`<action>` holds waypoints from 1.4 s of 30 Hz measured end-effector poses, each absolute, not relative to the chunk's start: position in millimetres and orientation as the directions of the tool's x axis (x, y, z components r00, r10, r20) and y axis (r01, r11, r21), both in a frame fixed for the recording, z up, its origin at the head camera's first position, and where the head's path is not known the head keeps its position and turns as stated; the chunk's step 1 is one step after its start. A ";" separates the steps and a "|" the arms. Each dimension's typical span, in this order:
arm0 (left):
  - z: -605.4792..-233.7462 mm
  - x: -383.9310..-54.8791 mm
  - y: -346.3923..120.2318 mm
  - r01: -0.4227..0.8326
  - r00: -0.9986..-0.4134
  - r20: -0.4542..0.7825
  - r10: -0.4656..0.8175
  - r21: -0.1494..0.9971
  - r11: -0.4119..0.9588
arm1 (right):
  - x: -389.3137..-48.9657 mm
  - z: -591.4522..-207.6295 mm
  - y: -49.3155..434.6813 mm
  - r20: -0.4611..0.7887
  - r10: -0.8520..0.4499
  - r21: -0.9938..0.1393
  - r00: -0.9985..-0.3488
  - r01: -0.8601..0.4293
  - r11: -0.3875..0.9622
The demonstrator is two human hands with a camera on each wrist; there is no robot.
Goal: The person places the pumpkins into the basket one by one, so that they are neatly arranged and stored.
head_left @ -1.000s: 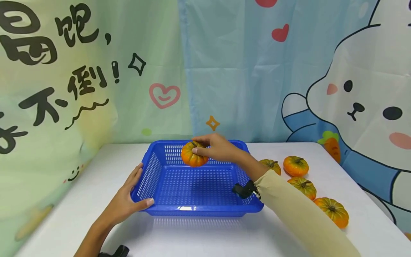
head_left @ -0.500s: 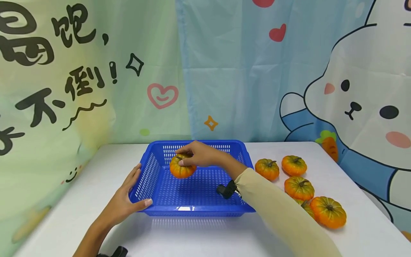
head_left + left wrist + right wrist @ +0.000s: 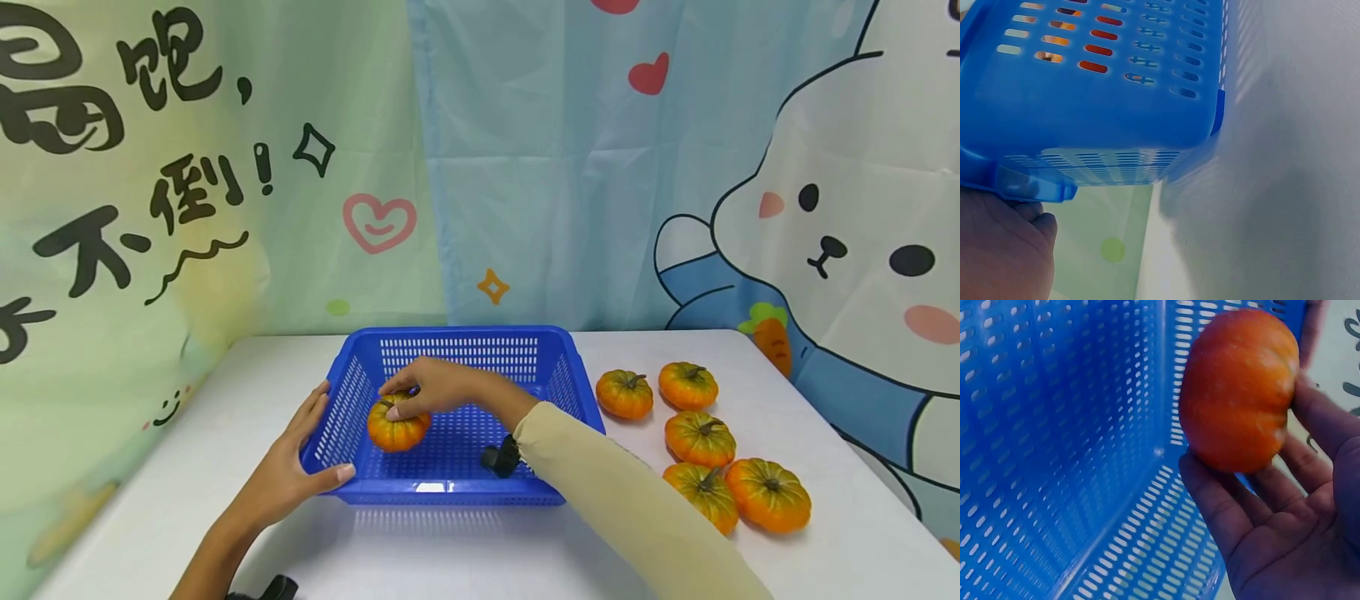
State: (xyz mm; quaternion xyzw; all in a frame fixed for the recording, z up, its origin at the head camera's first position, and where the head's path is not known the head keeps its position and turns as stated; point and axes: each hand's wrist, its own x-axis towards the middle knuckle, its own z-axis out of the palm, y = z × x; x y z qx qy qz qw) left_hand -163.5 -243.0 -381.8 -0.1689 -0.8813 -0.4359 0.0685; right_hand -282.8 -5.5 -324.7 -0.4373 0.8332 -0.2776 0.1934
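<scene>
In the head view, my right hand [image 3: 438, 387] pinches a small orange pumpkin [image 3: 397, 429] between thumb and fingers, inside the left part of a blue plastic basket [image 3: 450, 487]. From the right wrist, the smooth orange underside of the pumpkin [image 3: 1238, 394] shows, with fingertips along its side and the slotted basket wall [image 3: 1060, 437] behind it. My left hand [image 3: 292, 458] rests at the basket's front left corner, fingers extended along the left side, thumb at the front rim. Seen from the left wrist, that hand [image 3: 1007, 247] lies against the rim, partly cut off.
Several more pumpkins lie on the white table [image 3: 480, 558] right of the basket: one nearest it [image 3: 625, 395], one behind [image 3: 687, 385], others nearer the front, such as a wide one [image 3: 768, 496]. A printed curtain [image 3: 510, 192] hangs along the table's back edge.
My right hand has carried the pumpkin leftward and down, from near the basket's back wall into its left part. The left hand has stayed at the corner.
</scene>
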 end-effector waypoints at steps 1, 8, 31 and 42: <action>-381.8 -163.2 -243.0 0.357 -0.934 0.267 0.239 0.746 0.563 | -282.4 -325.5 -7.7 -0.084 -0.846 -0.617 -0.526 -0.639 0.459; -380.6 -161.8 -243.2 0.357 -0.934 0.268 0.237 0.742 0.568 | -275.4 -327.9 -21.7 -0.155 -0.865 -0.598 -0.478 -0.652 0.467; -382.7 -164.7 -243.5 0.366 -0.930 0.270 0.251 0.750 0.551 | -271.2 -332.3 -42.8 -0.311 -0.871 -0.624 -0.381 -0.609 0.489; -382.7 -163.9 -242.7 0.357 -0.933 0.263 0.244 0.749 0.559 | -275.3 -337.5 -33.8 -0.410 -0.833 -0.664 -0.372 -0.504 0.553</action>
